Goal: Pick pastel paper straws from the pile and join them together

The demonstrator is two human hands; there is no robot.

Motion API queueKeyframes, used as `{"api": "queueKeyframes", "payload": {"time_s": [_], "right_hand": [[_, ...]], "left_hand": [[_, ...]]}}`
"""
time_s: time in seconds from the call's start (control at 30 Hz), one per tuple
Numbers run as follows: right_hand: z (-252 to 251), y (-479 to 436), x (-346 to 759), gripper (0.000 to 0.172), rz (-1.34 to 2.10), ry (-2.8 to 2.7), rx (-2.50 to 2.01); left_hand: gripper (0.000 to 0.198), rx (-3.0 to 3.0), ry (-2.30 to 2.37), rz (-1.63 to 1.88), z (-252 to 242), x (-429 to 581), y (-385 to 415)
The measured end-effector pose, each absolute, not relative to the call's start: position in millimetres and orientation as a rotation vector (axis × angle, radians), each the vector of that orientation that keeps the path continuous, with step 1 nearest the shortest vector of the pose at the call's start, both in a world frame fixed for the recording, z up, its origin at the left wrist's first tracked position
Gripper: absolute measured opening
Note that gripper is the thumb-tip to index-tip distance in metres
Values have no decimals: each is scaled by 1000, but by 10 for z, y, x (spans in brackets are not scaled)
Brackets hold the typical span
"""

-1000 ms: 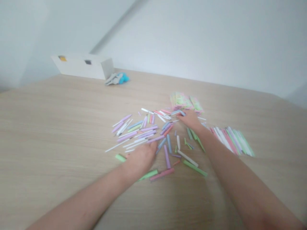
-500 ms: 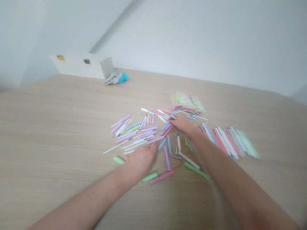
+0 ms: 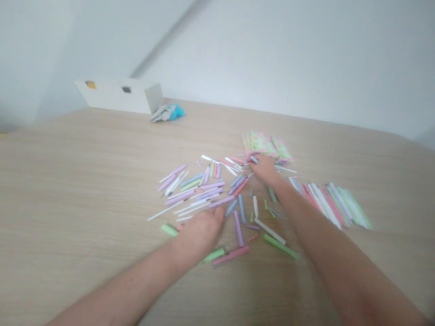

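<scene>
A scatter of pastel pen parts [image 3: 207,188], in purple, pink, green, blue and white, lies on the wooden table [image 3: 84,181]. My left hand [image 3: 200,231] rests palm down at the near edge of the scatter, fingers flat on the pieces. My right hand [image 3: 264,170] reaches to the far side of the scatter, beside a stack of colourful packets [image 3: 267,146]; its fingers are curled round a small blue piece [image 3: 254,159]. A neat row of assembled pens [image 3: 331,203] lies to the right of my right forearm.
A white box [image 3: 122,96] stands at the far left of the table against the wall. Next to it lies a small grey and blue object [image 3: 168,112]. The picture is blurred.
My right hand has shifted slightly farther toward the packets. My left hand has stayed in place. The view has drifted a little.
</scene>
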State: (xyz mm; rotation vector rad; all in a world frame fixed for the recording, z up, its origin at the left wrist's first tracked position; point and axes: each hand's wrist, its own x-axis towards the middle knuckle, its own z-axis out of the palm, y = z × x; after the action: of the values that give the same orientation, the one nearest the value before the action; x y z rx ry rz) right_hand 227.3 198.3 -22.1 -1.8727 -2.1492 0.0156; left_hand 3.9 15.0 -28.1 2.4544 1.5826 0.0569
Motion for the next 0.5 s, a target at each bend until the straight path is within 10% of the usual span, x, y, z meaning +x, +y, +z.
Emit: {"api": "queueKeyframes", "payload": {"time_s": [0.5], "right_hand": [[-294, 2174, 1996, 30, -57, -2349, -1829]], "left_hand": [[25, 2366, 1635, -4, -276, 62, 140]]}}
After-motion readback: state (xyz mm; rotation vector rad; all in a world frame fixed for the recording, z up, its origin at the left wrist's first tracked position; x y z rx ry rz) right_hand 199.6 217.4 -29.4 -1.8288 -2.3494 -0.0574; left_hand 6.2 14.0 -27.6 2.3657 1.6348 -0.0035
